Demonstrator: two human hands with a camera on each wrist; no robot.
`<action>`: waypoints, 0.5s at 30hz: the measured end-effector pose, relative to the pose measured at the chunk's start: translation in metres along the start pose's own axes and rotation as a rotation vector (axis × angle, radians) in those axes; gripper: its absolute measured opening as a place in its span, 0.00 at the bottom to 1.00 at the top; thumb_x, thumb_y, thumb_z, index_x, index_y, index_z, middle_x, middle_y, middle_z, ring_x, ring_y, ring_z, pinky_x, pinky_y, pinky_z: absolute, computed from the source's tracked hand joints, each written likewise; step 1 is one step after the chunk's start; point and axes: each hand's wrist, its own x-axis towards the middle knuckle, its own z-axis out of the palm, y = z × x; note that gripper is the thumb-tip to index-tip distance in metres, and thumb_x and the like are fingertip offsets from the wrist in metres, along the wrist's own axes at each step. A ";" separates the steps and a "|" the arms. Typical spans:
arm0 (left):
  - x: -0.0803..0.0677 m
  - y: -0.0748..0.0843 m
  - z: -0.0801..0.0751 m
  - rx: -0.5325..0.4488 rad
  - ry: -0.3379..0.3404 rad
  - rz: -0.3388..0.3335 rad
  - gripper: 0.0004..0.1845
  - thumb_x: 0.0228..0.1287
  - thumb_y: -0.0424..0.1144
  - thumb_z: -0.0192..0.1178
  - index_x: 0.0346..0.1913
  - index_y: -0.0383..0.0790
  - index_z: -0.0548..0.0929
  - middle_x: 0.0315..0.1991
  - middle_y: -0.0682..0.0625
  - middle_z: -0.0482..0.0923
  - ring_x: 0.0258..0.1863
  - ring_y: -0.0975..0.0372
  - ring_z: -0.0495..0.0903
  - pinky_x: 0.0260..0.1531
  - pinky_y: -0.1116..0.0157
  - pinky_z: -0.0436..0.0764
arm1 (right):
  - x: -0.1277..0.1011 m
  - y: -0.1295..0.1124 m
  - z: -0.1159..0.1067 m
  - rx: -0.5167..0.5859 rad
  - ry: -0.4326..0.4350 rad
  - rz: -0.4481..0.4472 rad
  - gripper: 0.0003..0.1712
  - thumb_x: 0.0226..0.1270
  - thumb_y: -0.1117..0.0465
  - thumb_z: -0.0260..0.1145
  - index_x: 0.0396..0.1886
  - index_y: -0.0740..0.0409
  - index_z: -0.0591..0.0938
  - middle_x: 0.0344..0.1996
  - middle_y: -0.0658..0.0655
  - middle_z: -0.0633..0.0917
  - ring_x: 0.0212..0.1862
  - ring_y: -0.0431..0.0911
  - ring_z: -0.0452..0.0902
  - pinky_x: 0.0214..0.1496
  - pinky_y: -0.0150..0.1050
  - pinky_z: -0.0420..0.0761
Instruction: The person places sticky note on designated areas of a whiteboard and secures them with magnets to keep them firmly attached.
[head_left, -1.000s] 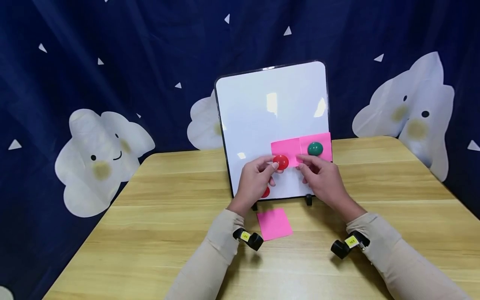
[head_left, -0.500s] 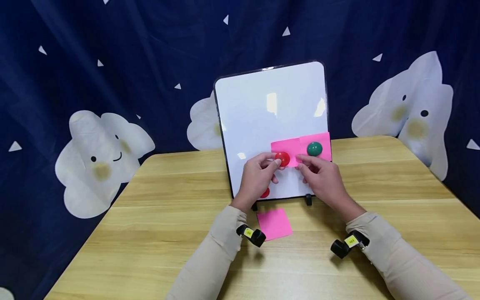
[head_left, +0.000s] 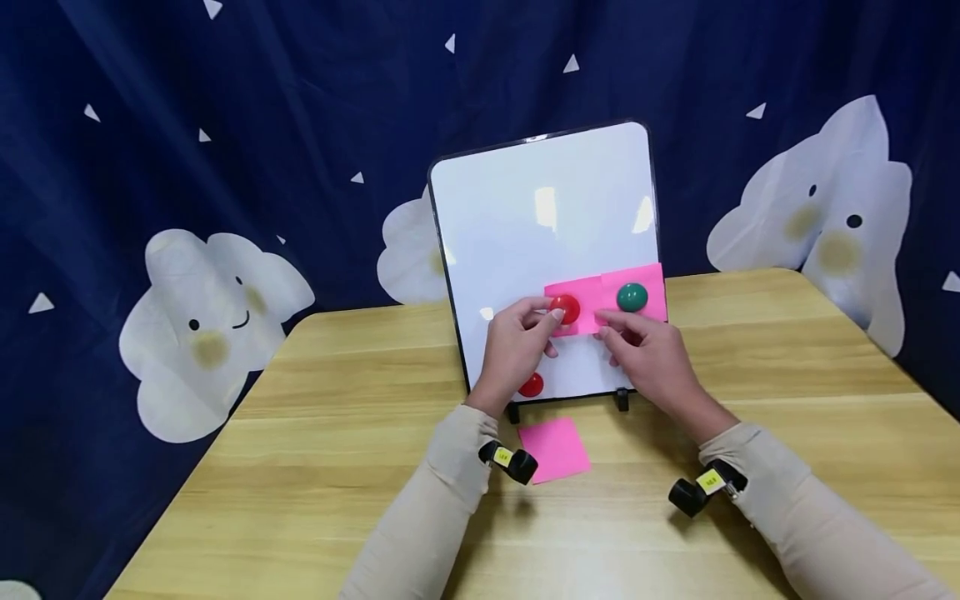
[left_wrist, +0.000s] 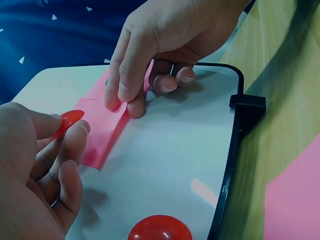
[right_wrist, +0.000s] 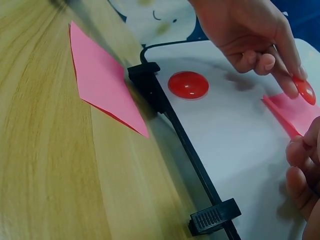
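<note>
While my left hand (head_left: 517, 346) pinches a red round magnet (head_left: 565, 309) between thumb and forefinger against the left pink sticky note (head_left: 573, 305), my right hand (head_left: 648, 354) presses curled fingertips onto that note's lower right edge, pinning it to the small whiteboard (head_left: 517, 217). Overlapping it to the right on the whiteboard is a second pink note (head_left: 651, 287), held by a green magnet (head_left: 632, 296). Near the whiteboard's bottom edge, below my left hand, sits another red magnet (head_left: 532, 385). On the wooden table (head_left: 337, 467), just in front of the whiteboard's black clip feet (head_left: 622, 400), lies a loose pink note (head_left: 557, 448). Small yellow labels show on my wrist cameras, too small to read. Behind the whiteboard hangs a navy cloud-print curtain (head_left: 225, 125).
</note>
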 end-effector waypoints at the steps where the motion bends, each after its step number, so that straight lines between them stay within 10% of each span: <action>1: 0.000 0.000 0.001 -0.001 0.000 -0.002 0.15 0.70 0.44 0.65 0.55 0.43 0.85 0.30 0.55 0.86 0.20 0.57 0.82 0.17 0.68 0.69 | 0.000 0.000 0.000 0.000 0.002 0.001 0.17 0.73 0.58 0.66 0.59 0.54 0.85 0.28 0.56 0.83 0.27 0.48 0.77 0.26 0.31 0.74; 15: 0.003 0.006 0.008 0.055 0.001 -0.025 0.15 0.69 0.44 0.65 0.56 0.46 0.86 0.33 0.56 0.85 0.20 0.59 0.82 0.17 0.68 0.71 | 0.000 0.001 0.000 0.005 -0.008 0.027 0.19 0.73 0.57 0.66 0.60 0.53 0.84 0.27 0.56 0.82 0.28 0.49 0.77 0.26 0.32 0.75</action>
